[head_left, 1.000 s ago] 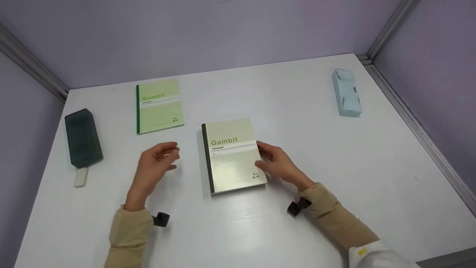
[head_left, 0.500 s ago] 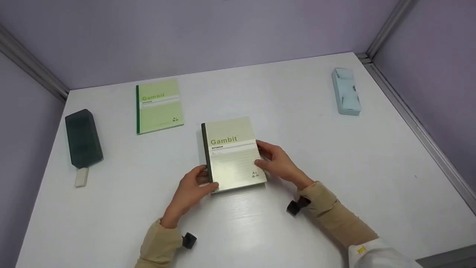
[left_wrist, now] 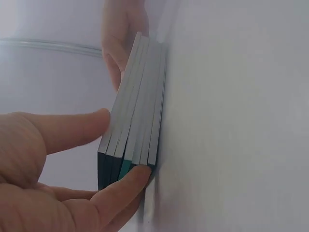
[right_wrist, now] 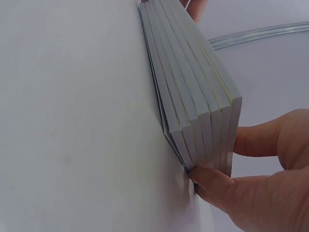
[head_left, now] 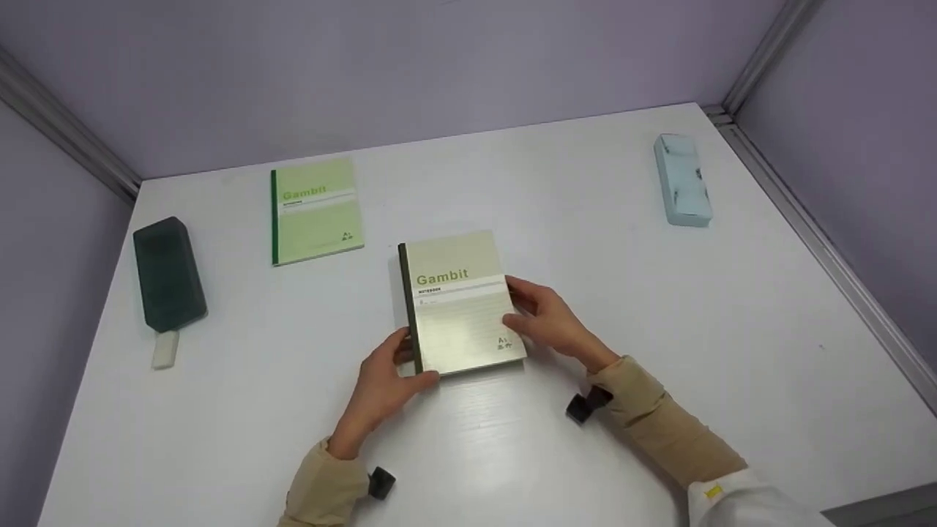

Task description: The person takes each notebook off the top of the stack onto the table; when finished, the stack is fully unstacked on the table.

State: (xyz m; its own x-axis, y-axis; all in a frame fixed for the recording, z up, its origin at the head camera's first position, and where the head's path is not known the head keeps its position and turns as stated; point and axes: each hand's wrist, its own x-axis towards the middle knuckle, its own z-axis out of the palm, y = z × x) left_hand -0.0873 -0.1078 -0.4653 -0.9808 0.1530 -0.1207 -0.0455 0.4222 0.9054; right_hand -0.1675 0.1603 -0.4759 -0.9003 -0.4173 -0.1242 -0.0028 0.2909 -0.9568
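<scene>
A stack of several notebooks [head_left: 457, 315] lies at the middle of the table, its top pale green cover reading "Gambit". My left hand [head_left: 381, 380] holds the near left corner, thumb at the near edge and fingers along the dark spine. On the other side my right hand [head_left: 549, 322] grips the right edge, thumb on the cover and fingers at the side. Seen edge-on in the left wrist view, the notebooks [left_wrist: 133, 104] are slightly uneven, with one green spine among dark ones. In the right wrist view, the page edges [right_wrist: 193, 87] are stepped near the fingers.
A single green notebook [head_left: 318, 212] lies at the back left. Farther left are a dark green box [head_left: 170, 274] and a white eraser-like block [head_left: 165, 350]. A light blue case [head_left: 683, 179] sits at the back right. Walls border the white table [head_left: 585, 190].
My left hand has come in from the left to the stack, its thumb moving from the cover to the near edge. My right hand has stayed at the right edge.
</scene>
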